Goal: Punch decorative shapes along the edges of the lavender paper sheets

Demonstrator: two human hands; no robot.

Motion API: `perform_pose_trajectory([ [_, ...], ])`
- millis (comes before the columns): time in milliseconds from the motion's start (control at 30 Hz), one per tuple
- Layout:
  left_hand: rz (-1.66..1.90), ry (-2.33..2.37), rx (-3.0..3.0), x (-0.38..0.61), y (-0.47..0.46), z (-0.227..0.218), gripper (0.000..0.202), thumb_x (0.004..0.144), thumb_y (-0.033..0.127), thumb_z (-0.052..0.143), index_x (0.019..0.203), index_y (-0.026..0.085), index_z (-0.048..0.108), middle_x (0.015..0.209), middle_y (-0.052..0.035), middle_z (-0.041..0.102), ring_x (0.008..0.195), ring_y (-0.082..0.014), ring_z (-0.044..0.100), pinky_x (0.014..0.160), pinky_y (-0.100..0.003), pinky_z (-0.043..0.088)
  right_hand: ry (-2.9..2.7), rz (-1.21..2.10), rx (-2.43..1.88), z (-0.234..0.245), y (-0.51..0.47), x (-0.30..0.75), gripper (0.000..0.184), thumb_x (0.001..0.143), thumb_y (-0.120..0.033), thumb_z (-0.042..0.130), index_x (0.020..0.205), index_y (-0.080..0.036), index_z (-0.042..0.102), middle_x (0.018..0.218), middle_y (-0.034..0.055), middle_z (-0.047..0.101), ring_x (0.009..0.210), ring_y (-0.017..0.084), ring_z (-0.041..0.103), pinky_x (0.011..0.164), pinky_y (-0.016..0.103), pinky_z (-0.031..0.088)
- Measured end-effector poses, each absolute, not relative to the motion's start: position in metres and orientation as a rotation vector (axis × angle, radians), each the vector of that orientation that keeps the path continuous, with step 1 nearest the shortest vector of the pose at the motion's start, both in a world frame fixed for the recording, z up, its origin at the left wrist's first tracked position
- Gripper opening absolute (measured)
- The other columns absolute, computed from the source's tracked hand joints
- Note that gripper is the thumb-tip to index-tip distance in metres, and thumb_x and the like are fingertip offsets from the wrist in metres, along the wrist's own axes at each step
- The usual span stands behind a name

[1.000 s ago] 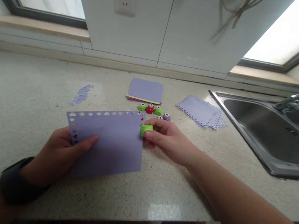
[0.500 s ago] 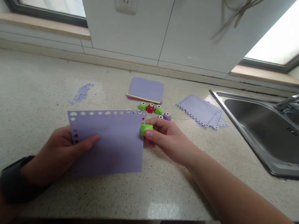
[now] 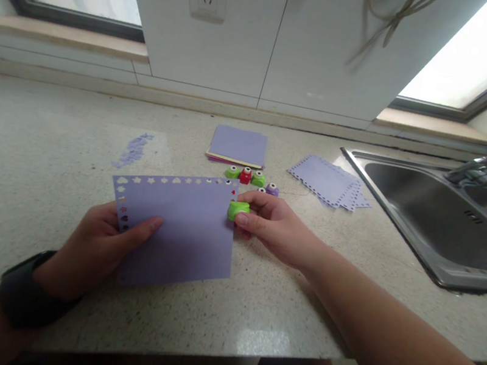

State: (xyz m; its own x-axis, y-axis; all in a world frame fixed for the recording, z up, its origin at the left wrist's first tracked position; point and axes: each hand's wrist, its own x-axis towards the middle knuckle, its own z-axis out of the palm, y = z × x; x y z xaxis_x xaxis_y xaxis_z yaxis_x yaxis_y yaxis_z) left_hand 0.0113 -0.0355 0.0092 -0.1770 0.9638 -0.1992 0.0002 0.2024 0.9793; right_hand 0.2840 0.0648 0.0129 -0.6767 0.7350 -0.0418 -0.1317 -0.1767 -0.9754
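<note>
My left hand (image 3: 109,238) grips a purple sheet of paper (image 3: 190,229) by its left side, thumb on top. Shaped holes such as hearts and flowers run along the sheet's top edge and part of its left edge. At the right edge, near the top corner, my right hand (image 3: 269,223) pinches a green craft punch (image 3: 238,210), which sits over the paper's edge. Behind the sheet stands a row of small punches, a red one (image 3: 245,175) between two green ones. A purple punch (image 3: 272,189) is beside my right fingers, with another partly hidden.
A stack of coloured paper (image 3: 238,144) lies at the back. Several purple sheets with punched edges (image 3: 324,180) are fanned out near the steel sink (image 3: 407,202). Small purple paper scraps (image 3: 134,150) are heaped on the counter (image 3: 35,155) at the left.
The left side of the purple sheet has shifted very slightly. Both hands keep their holds, and the green punch stays at the right edge.
</note>
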Motion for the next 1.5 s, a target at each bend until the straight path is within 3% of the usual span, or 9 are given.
perform_pose_trajectory([
  [500,1.223,1.477,0.984,0.022,-0.037,0.020,0.015,0.080,0.033,0.087,0.086,0.021,0.082,0.077,-0.0013,0.083,0.066,-0.0182,0.075,0.059,-0.023,0.062,-1.527,1.865,-0.735,0.015,0.063,0.282,0.031,0.081,-0.041,0.088,0.091,-0.017,0.071,0.077,-0.0011,0.065,0.066,0.011,0.058,0.064,0.027,0.047],
  [967,1.217,1.469,0.959,0.023,-0.038,0.020,0.014,0.079,0.034,0.087,0.086,0.022,0.083,0.079,0.0001,0.084,0.066,-0.0172,0.076,0.061,-0.022,0.061,-1.583,1.877,-0.706,0.018,0.062,0.282,0.028,0.085,-0.041,0.085,0.092,-0.018,0.071,0.078,-0.0015,0.064,0.066,0.010,0.057,0.064,0.026,0.046],
  [1133,1.172,1.479,1.023,0.020,-0.037,0.019,0.016,0.078,0.035,0.087,0.087,0.021,0.082,0.078,-0.0014,0.084,0.067,-0.0201,0.076,0.061,-0.026,0.063,-1.581,1.888,-0.698,0.018,0.061,0.282,0.029,0.085,-0.042,0.085,0.091,-0.017,0.071,0.077,-0.0013,0.065,0.066,0.011,0.058,0.064,0.026,0.047],
  [1300,1.220,1.485,0.972,0.023,-0.038,0.020,0.014,0.078,0.034,0.088,0.085,0.023,0.083,0.078,-0.0002,0.084,0.066,-0.0173,0.075,0.060,-0.022,0.061,-1.555,1.892,-0.698,0.019,0.060,0.281,0.030,0.083,-0.041,0.087,0.089,-0.017,0.071,0.077,-0.0013,0.066,0.065,0.010,0.058,0.063,0.025,0.047],
  [1500,1.185,1.514,1.073,0.018,-0.036,0.017,0.019,0.079,0.037,0.085,0.088,0.021,0.082,0.086,-0.0041,0.086,0.068,-0.0216,0.077,0.062,-0.029,0.064,-1.563,1.898,-0.701,0.019,0.059,0.280,0.030,0.082,-0.041,0.087,0.089,-0.017,0.071,0.076,-0.0010,0.067,0.065,0.011,0.059,0.063,0.026,0.048],
])
